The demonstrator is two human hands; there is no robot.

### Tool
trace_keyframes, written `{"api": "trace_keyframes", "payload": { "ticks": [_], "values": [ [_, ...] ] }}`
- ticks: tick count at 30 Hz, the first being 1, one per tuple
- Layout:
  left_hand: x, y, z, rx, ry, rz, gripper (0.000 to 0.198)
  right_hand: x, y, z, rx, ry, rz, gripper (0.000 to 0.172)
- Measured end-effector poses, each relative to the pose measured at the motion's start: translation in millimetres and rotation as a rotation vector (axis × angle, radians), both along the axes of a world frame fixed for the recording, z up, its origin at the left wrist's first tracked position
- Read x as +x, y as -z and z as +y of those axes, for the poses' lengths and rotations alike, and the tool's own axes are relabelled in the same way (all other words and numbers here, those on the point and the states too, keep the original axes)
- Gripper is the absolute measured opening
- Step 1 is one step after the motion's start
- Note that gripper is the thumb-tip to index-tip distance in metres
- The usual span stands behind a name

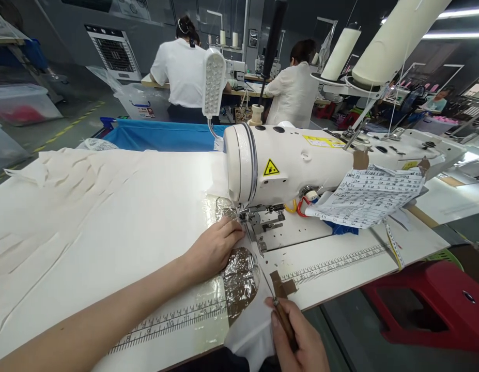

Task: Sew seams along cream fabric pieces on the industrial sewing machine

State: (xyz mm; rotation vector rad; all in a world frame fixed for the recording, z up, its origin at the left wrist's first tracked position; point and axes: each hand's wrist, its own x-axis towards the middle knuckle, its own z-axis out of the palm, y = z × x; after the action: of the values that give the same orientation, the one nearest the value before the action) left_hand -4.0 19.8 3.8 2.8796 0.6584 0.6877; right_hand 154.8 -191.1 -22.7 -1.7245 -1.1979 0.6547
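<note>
My left hand point(218, 245) lies beside the needle area of a white sewing machine point(293, 155), its fingers pressed together on the edge of a white cloth. My right hand point(299, 343) grips an awl point(284, 321) by its wooden handle. The awl's thin metal shaft points up toward the presser foot point(255, 219), along the cloth edge. The white cloth point(252, 328) runs from under the foot, past both hands, and hangs over the table's front edge. Under my left hand, clear tape covers a brown patch point(239, 289) of the tabletop. My left fingertips partly hide the cloth.
Crumpled white cloth point(84, 170) lies at the left of the table point(146, 258). Handwritten paper sheets point(373, 194) hang on the machine, near a measuring tape point(394, 245). Thread cones point(342, 51) stand above. A red stool point(429, 305) is at right. Two people sit sewing ahead.
</note>
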Motion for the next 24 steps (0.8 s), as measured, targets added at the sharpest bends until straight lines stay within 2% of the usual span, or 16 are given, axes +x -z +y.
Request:
{"api": "trace_keyframes", "payload": {
  "ticks": [2,9,16,22,24],
  "values": [
    [-1,1.2,1,0.015,0.003,0.005,0.036,2,0.7,3,0.009,-0.011,-0.048,0.034],
    [1,-2.0,0,0.049,-0.128,0.051,0.036,11,3.1,23,0.114,-0.144,-0.198,0.032],
    [-2,0.0,3,0.022,-0.001,-0.026,0.037,13,-14.9,41,0.126,-0.24,-0.34,0.025],
    [-1,0.2,3,0.065,-0.11,0.025,0.037,9,-21.4,59,0.23,-0.226,-0.468,0.028],
    [-1,0.3,2,0.064,-0.091,-0.003,0.037,8,-24.3,64,0.231,-0.247,-0.496,0.028]
  ]
}}
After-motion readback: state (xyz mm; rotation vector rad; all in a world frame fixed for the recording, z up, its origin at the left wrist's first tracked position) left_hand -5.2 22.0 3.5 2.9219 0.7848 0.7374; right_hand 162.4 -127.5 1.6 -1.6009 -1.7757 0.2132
